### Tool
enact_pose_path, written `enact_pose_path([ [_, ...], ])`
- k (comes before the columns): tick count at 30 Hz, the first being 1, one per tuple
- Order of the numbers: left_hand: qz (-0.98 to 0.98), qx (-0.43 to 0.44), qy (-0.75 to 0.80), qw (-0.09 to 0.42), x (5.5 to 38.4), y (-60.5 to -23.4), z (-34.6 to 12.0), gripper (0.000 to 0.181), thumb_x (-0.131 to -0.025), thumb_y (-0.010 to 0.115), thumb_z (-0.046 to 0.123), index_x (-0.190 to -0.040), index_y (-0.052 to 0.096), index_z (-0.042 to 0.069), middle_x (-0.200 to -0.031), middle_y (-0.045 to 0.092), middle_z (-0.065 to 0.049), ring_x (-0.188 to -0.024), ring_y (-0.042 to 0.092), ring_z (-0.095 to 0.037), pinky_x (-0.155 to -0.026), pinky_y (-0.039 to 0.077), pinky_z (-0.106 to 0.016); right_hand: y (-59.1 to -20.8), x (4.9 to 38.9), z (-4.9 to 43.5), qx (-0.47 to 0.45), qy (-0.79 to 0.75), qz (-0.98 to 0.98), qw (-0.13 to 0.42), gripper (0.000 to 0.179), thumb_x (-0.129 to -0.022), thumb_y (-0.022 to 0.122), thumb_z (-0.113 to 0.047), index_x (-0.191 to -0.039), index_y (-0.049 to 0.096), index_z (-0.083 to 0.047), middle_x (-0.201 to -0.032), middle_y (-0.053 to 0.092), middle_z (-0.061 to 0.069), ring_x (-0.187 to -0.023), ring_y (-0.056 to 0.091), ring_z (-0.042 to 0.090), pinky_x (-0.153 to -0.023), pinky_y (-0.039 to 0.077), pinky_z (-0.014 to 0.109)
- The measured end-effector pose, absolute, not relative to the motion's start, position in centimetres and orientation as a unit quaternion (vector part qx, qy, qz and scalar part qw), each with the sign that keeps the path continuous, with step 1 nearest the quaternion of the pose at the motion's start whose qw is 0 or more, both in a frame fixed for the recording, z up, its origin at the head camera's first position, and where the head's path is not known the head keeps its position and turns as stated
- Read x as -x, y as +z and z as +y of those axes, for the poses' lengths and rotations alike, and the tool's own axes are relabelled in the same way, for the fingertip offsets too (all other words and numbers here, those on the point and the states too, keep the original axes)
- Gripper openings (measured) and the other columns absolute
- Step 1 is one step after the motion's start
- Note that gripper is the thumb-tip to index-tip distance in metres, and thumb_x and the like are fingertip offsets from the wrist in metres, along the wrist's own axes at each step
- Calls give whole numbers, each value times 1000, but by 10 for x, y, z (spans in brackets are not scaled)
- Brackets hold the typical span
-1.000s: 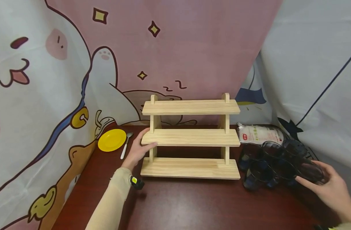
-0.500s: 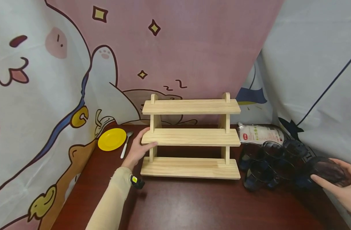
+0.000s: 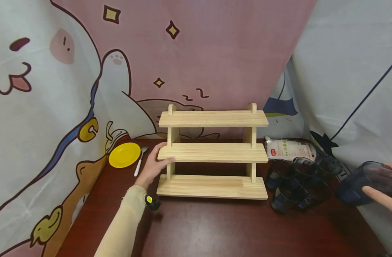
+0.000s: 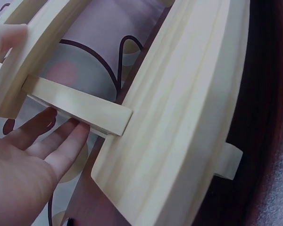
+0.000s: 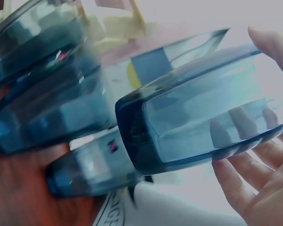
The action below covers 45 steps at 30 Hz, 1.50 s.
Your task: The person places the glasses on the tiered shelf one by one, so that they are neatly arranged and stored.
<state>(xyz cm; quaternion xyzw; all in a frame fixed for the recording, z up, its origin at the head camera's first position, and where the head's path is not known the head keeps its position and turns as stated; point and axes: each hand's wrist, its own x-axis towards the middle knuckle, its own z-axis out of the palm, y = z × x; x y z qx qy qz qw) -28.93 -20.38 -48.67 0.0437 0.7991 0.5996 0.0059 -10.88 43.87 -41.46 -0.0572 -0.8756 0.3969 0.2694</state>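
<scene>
My left hand (image 3: pixel 152 167) holds a three-tier wooden display shelf (image 3: pixel 212 152) at the left end of its middle board. In the left wrist view the thumb lies on that board and the fingers (image 4: pixel 68 146) reach along the upright below it. At the far right, partly out of the head view, my right hand (image 3: pixel 383 201) grips a dark blue see-through drinking glass (image 3: pixel 356 185). The glass is tilted onto its side, its base toward the shelf. In the right wrist view, fingers and thumb wrap around the glass (image 5: pixel 193 113) from opposite sides.
Several similar blue glasses (image 3: pixel 287 196) stand grouped just right of the shelf. Behind them lies a white printed package (image 3: pixel 290 150). A yellow plate (image 3: pixel 124 155) and a white-handled spoon (image 3: pixel 139 162) rest at the left. Printed cloth (image 3: pixel 221 53) hangs behind the table (image 3: pixel 208 228).
My right hand has drawn one glass away from the group, rightward and slightly up, tilting it over. The left hand keeps its hold on the shelf, which stays in place.
</scene>
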Motion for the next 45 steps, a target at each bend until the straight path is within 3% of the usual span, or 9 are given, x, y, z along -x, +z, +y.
enact_pose_path([
  [5,778,-50,626,7,290,-491,-207,77,-94,81,19,-159,41,26,-160,40,-15,-125,57,-39,-102,51,-59,-394,115,424,38,405,-870,277,82,-89,70,11,-154,43,-33,-120,49,-42,-99,48,-27,-78,35,-3],
  [12,764,-50,643,11,288,-492,-207,73,-93,82,19,-156,45,27,-150,48,-17,-118,60,-37,-102,51,-60,-369,131,391,-51,437,-840,318,86,-76,70,28,-152,51,-7,-124,62,-29,-104,61,-16,-81,46,2],
  [21,766,-48,641,13,289,-494,-206,75,-94,81,22,-158,42,27,-148,50,-19,-117,62,-36,-100,52,-59,-348,155,340,-54,465,-850,242,79,-80,84,13,-149,55,-15,-119,68,-21,-95,68,-12,-71,49,7],
  [31,767,-46,640,10,289,-495,-206,72,-95,81,22,-157,44,31,-145,52,-18,-115,63,-32,-99,54,-54,-341,183,294,-84,469,-860,181,70,-84,89,-6,-146,57,-13,-121,70,-15,-103,69,-6,-75,52,11],
  [35,767,-48,639,8,289,-495,-206,73,-95,80,22,-158,43,30,-148,50,-18,-116,62,-33,-100,54,-54,-342,193,276,-91,460,-866,172,71,-84,91,-13,-147,57,-14,-123,69,-13,-104,67,-6,-76,51,11],
  [45,767,-47,639,8,288,-496,-206,71,-96,80,23,-157,44,31,-151,49,-16,-118,61,-34,-101,52,-56,-342,216,235,-113,468,-860,171,76,-83,92,-20,-149,55,-14,-131,67,5,-103,65,1,-76,51,13],
])
